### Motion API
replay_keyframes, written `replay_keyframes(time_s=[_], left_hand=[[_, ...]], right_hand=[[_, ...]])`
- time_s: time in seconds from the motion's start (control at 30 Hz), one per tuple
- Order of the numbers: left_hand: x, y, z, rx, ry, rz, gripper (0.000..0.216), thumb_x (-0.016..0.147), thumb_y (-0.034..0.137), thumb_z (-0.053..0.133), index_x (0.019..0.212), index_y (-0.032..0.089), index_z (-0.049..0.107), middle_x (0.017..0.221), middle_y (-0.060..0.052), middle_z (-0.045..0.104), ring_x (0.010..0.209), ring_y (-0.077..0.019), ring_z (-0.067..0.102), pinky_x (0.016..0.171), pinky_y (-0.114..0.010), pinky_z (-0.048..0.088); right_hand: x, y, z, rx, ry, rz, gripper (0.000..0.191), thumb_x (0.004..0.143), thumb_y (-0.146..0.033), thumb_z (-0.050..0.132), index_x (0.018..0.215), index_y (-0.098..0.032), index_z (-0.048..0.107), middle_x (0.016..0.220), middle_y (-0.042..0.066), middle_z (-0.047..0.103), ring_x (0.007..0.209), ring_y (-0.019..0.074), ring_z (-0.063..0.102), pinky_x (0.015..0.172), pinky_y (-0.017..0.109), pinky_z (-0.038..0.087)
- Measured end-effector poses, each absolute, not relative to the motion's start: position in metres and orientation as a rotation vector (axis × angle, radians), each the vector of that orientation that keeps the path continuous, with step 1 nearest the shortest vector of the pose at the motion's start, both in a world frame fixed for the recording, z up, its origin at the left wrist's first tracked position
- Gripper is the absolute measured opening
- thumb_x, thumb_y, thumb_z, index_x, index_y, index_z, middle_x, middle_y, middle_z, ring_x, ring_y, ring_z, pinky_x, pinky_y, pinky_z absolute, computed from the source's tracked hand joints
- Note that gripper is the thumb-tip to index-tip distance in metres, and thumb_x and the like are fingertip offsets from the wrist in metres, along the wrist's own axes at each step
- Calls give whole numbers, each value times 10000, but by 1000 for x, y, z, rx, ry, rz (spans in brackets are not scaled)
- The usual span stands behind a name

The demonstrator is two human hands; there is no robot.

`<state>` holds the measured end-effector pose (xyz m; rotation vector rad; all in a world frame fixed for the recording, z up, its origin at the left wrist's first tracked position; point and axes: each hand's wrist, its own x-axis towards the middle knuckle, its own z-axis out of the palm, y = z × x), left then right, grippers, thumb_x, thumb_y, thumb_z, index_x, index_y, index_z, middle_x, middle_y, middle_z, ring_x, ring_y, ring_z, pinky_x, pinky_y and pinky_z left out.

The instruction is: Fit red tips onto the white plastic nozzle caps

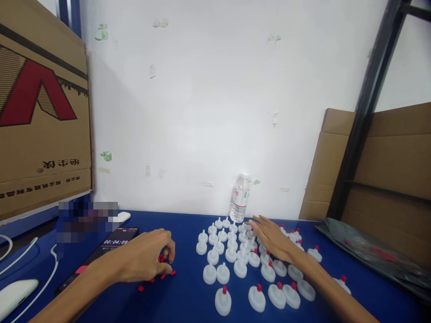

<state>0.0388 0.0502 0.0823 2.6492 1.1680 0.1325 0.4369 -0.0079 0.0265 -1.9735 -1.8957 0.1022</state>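
1. Up front: white caps (257, 298) w/ red tips (259, 287) fitted, upright on blue table (188, 303), nozzles up.
2. Next back, L hand (144, 259) curled over loose red plugs (173, 272), fingertips pinched narrow; grip on any: can't tell.
3. Bare caps (209, 273) just right of L hand, nearer it than R hand (271, 238).
4. Farther, R hand flat, fingers spread wide, resting on the cap cluster; nothing gripped.
5. Water bottle (239, 198) behind, at wall.

1. blue table (188, 296), glossy top.
2. white caps (230, 255) clustered right of centre (some red-tipped, some plain).
3. loose red pieces (140, 288) left of them.
4. water bottle (239, 198) upright at back; phone (114, 240), white cable (20, 256) left; black bag (370, 251) right.
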Motion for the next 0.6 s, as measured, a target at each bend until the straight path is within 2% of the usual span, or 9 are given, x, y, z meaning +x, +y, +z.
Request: replay_keyframes(time_s=[0.13,0.3,0.43,0.6], left_hand=[[44,42,79,2587,1093,121,125,780,386,692,867,299,711,1005,-1,663,925,-216,638,777,-320,457],[53,37,73,2633,1007,136,63,827,276,613,832,274,676,979,2,670,941,-209,635,778,-308,441],[59,38,68,2710,1025,274,120,891,278,515,882,245,630,984,-16,671,900,-209,624,769,-325,427],[69,35,65,2766,1005,546,129,925,288,479,921,238,597,896,-2,654,789,-181,594,730,-317,410]], right_hand=[[435,-1,25,-1975,-1918,182,764,1017,-691,143,1502,-225,506,1589,74,440,1534,340,241,1235,638,138],[433,0,27,-1887,-1918,130,726,1039,-640,183,1409,-176,601,1479,123,572,1464,370,389,1203,657,223],[428,-9,42,-1715,-1907,-35,534,1064,-544,271,1324,-236,621,1388,96,632,1323,302,549,1157,530,369],[398,-30,58,-1496,-1866,-226,306,1041,-449,462,1213,-245,610,1260,109,627,1120,267,643,953,425,532]])
